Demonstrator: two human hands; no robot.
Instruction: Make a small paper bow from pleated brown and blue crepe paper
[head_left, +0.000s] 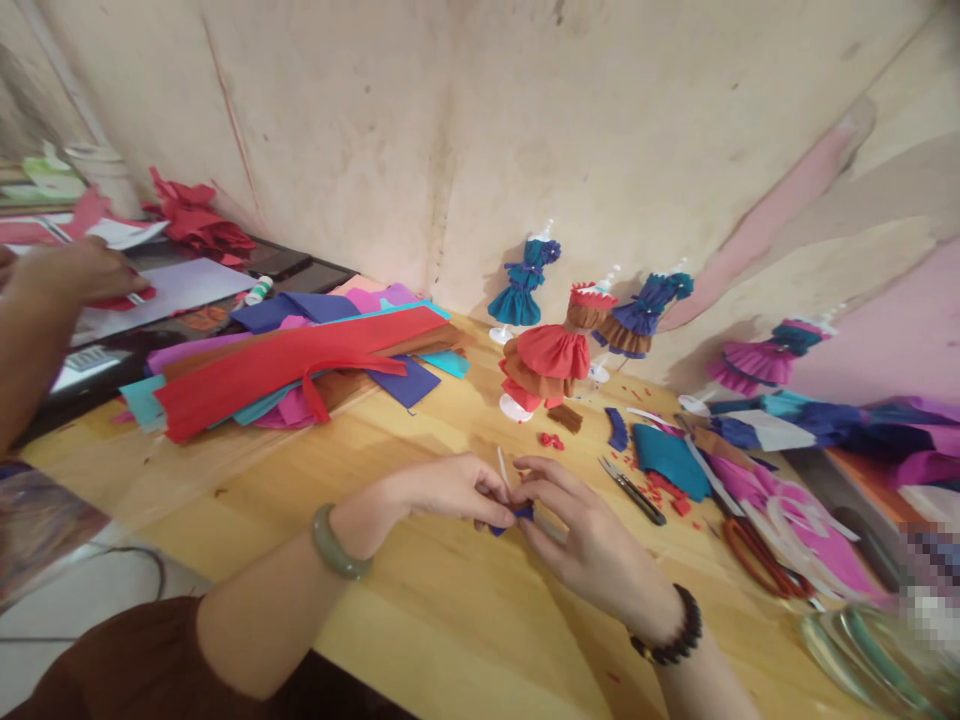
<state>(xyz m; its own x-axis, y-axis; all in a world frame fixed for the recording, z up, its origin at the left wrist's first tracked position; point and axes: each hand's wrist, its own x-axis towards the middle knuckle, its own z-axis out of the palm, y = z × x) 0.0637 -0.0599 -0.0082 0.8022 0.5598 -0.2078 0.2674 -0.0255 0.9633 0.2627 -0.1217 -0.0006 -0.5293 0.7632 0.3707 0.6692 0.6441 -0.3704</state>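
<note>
My left hand [457, 490], with a green bangle at its wrist, and my right hand [581, 525], with dark beads at its wrist, meet over the wooden table [420, 600]. Between their pinched fingertips is a small dark blue piece of paper or cloth [523, 512], mostly covered by the fingers. A thin white strip [502, 462] sticks up by the fingertips; which hand grips it is unclear. Just beyond stands a miniature dress form [551, 355] in a red and brown ruffled dress. Small snippers [634, 492] lie to the right of my right hand.
Coloured sheets [300, 365] are piled at the left. Several other dressed forms [517, 290] line the wall. Red scraps [551, 440], a teal piece [670, 460], scissors [757, 560] and a glass vessel [862, 650] lie rightward. Another person's hand [75, 270] works at far left.
</note>
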